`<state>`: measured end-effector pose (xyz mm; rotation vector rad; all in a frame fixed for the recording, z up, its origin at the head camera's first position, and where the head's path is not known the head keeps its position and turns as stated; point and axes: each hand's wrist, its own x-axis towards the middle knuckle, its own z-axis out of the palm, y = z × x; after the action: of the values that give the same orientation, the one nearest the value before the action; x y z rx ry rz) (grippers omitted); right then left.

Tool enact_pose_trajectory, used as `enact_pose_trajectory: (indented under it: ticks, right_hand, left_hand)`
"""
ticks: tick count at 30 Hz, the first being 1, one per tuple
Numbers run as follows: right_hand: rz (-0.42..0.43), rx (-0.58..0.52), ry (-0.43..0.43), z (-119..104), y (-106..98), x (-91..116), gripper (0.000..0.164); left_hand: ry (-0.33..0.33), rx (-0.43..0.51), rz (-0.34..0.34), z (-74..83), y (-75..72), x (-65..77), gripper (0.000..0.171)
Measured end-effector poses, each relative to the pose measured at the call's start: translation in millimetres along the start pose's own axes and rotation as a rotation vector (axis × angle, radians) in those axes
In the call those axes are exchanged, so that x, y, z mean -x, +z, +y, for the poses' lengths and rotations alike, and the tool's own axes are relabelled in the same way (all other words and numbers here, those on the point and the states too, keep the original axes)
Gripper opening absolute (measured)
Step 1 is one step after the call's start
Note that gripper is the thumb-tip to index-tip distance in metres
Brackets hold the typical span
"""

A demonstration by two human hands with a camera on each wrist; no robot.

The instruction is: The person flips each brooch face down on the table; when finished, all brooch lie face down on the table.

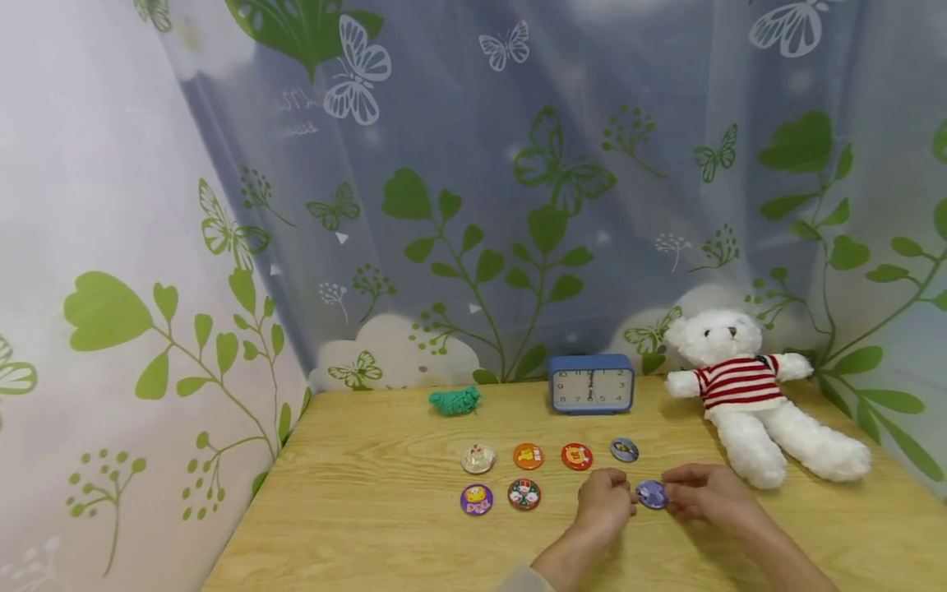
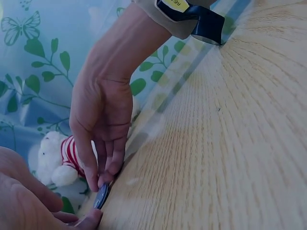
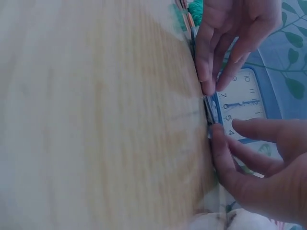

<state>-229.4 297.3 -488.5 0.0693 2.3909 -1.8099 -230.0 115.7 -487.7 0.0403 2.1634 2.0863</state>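
A purple-blue badge (image 1: 651, 494) lies on the wooden table between my two hands. My left hand (image 1: 605, 501) is at its left edge, fingertips touching or nearly touching it. From the right, my right hand (image 1: 706, 493) reaches the opposite edge with its fingertips. Edge-on, the badge (image 2: 101, 196) shows between the fingertips in the left wrist view. The right wrist view shows a gap between two of the right hand's fingertips (image 3: 218, 130). Something dark, perhaps another badge, is mostly hidden behind the left hand.
Other round badges lie in rows: a pale one (image 1: 478, 459), orange (image 1: 528, 456), red (image 1: 577, 456), grey-blue (image 1: 625, 450), purple (image 1: 477, 499) and dark green (image 1: 524, 494). Behind them are green yarn (image 1: 455, 401), a blue clock (image 1: 591, 385) and a white teddy bear (image 1: 740, 386).
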Motion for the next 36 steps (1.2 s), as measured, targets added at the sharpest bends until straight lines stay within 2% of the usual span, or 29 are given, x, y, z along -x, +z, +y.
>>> enact_pose_trajectory:
  ticks: [11, 17, 21, 24, 26, 30, 36]
  right_hand:
    - [0.063, 0.055, 0.022, 2, 7, -9, 0.027]
    - [0.066, 0.052, -0.02, 2, 7, -9, 0.022]
    - [0.062, 0.016, -0.005, 3, 8, -7, 0.019]
    - [0.065, -0.003, 0.02, 0, 8, -8, 0.018]
    - [0.067, -0.011, 0.034, -1, 8, -7, 0.019]
    - [0.066, -0.028, 0.047, -3, 8, -5, 0.019]
    - [0.032, -0.078, 0.018, -4, 8, -4, 0.021]
  left_hand:
    - [0.029, 0.044, -0.047, -2.5, 2.7, 0.7, 0.032]
    - [0.066, -0.04, -0.05, -4.8, 2.2, 0.0, 0.028]
    - [0.096, -0.092, -0.023, -7.5, 3.0, 2.7, 0.026]
    - [0.095, -0.065, -0.002, -8.6, 5.1, 3.3, 0.024]
    - [0.075, -0.012, 0.0, -9.8, 6.4, 3.9, 0.022]
    - [0.051, 0.039, 0.011, -11.5, 6.8, 1.3, 0.014]
    - [-0.003, 0.17, 0.012, -10.4, 4.3, -4.8, 0.008]
